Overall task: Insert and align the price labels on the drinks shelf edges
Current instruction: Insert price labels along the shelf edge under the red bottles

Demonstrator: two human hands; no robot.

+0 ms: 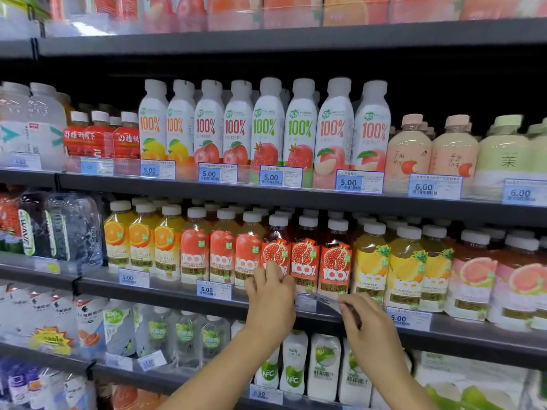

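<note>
at mid shelf edge, below pomegranate juice bottles, price label sits tilted btwn both hands. r hand pinches its right end; l hand fingers curled at its left end, grip can't tell.

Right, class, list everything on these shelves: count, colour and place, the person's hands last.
white 100% bottles: eight in front, white, second shelf down
peach bottles: two in front, peach, right of those
orange juice bottles: three in front, yellow, third shelf down, left
pomegranate bottles: three in front, dark red, behind the left hand
pineapple bottles: three in front, yellow, right of those
fixed price labels: many, blue and white, along shelf edges
tilted price label: one, pale, between the hands
left hand: at label's left end, fingers curled
right hand: pinching label's right end
</note>
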